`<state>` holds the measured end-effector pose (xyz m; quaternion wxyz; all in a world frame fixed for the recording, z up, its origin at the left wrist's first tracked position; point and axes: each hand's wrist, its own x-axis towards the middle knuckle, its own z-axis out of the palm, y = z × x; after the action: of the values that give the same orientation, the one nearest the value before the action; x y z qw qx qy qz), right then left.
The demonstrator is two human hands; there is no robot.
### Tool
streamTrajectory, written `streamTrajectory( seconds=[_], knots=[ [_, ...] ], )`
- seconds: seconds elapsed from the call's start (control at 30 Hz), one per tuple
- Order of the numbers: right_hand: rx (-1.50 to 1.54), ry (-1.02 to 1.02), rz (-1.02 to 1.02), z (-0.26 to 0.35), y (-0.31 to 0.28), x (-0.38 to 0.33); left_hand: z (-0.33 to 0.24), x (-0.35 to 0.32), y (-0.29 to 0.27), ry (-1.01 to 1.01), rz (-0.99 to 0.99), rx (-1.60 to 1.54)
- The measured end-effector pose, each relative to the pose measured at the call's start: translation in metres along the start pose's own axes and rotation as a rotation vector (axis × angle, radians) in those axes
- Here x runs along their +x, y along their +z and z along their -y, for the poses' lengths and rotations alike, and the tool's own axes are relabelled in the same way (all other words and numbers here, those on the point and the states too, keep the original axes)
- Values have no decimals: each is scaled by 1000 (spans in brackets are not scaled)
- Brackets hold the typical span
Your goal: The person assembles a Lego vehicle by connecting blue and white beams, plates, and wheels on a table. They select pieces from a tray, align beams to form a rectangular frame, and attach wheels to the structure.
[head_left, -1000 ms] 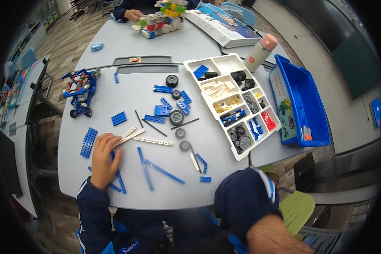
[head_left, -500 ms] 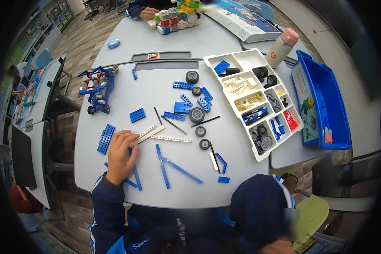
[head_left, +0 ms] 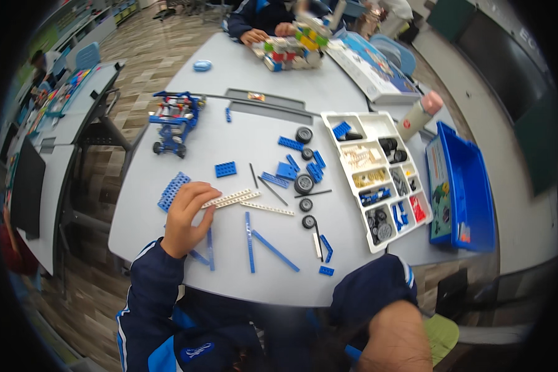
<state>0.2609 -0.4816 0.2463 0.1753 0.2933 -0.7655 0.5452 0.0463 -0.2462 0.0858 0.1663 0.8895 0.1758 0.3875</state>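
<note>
My left hand [head_left: 191, 217] is closed around the left ends of two white studded beams [head_left: 234, 198], which lie side by side; thumb below, fingers above. A third white beam [head_left: 270, 208] lies at their right end. Blue beams [head_left: 250, 242] rest on the table nearer me, some beside my wrist. A blue studded plate [head_left: 173, 191] lies just behind the left hand. My right hand [head_left: 398, 338] is raised close to the camera at the lower right. Mostly skin near the wrist shows; its fingers are out of sight.
A blue built vehicle [head_left: 177, 127] stands at the far left. Loose wheels [head_left: 304, 183] and blue bricks lie mid-table. To the right are a white sorting tray [head_left: 347, 186], a bottle [head_left: 418, 116] and a blue bin [head_left: 474, 192]. Across the table, a person handles a brick model [head_left: 291, 53].
The whole view has shifted and turned. The two white beams by my left hand now lie closer together. My right forearm shows more bare skin at the lower right.
</note>
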Motion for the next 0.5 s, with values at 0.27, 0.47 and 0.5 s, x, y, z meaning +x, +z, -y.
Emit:
streamTrajectory(
  seconds=[0.27,0.47,0.5],
  knots=[
    [-717,-508,-919,-1,-43,35,-133,40,-70,438,-448,-1406],
    [-710,-247,-1402,-8,-12,108,-169,16,-100,341,-409,-1493],
    [-742,-232,-1349,-1,-13,112,-172,7,-107,364,-427,-1488]
  ],
)
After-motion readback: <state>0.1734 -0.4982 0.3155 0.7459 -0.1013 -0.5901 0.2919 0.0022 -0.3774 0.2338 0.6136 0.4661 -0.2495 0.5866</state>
